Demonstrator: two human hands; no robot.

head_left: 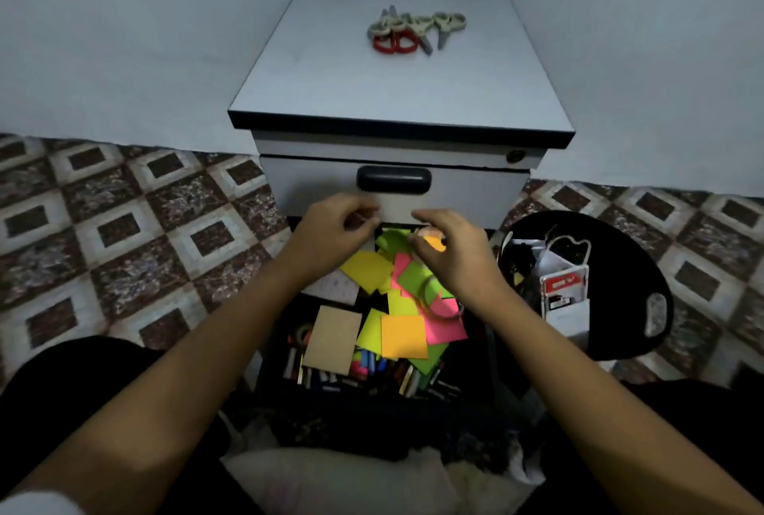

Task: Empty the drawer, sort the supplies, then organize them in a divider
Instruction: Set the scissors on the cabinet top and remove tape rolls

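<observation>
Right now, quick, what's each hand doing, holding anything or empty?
Left hand: fingers curled; whether they hold anything cannot be told.
Right hand: pinches an orange paper.

L hand (330, 227) & R hand (452, 250) over open drawer (475, 361) — sticky notes (403, 334) inside.

- Cabinet top (330, 92): scissors (413, 28) heaped near its back edge; front half and both side edges bare.
- Open drawer (479, 353): paper notes (403, 334) cover its middle; closed drawer front (467, 192) overhangs its far edge.
</observation>
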